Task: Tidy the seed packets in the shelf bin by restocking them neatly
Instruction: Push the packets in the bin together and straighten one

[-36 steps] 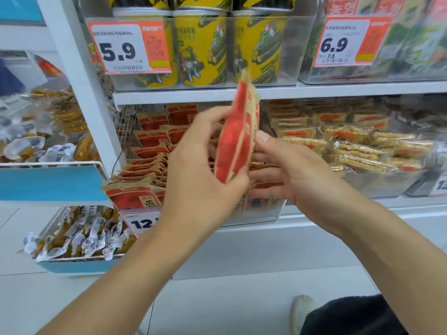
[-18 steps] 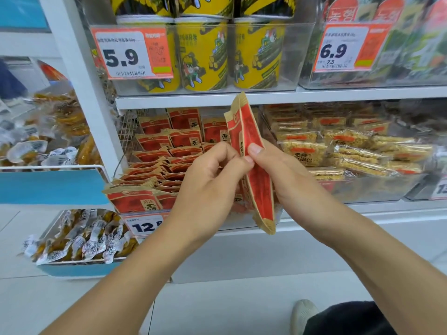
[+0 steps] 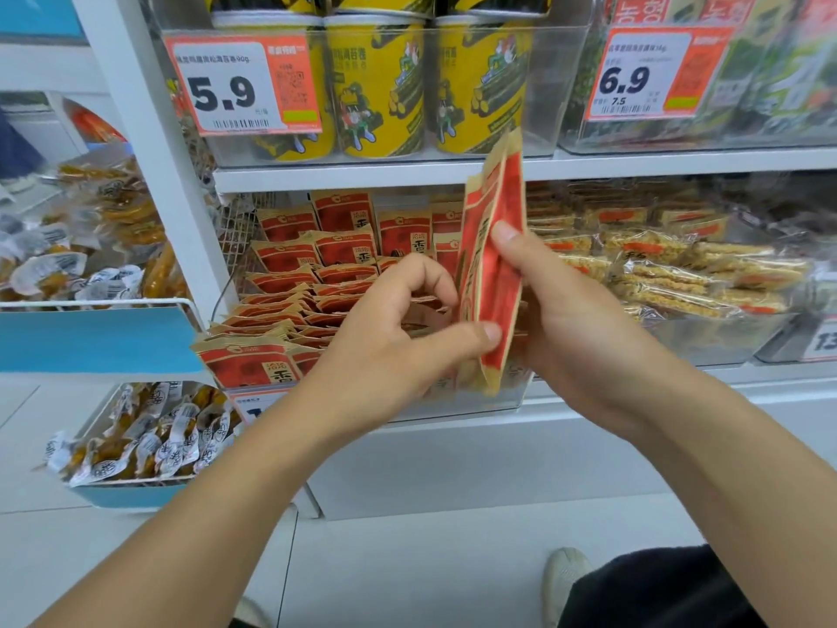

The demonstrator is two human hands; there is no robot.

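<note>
Packets (image 3: 491, 265), red and tan, stand upright edge-on in front of the shelf bin (image 3: 507, 396), where I see my right hand (image 3: 575, 328) clamping them from behind while my left hand (image 3: 394, 342) presses its thumb on their lower edge, fingers curled.

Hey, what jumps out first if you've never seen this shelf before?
The red packets held upright at centre, pinched between the left hand and right hand. Behind them, a bin full of matching packets; above, yellow tubs beside a big 5.9 price tag.
</note>
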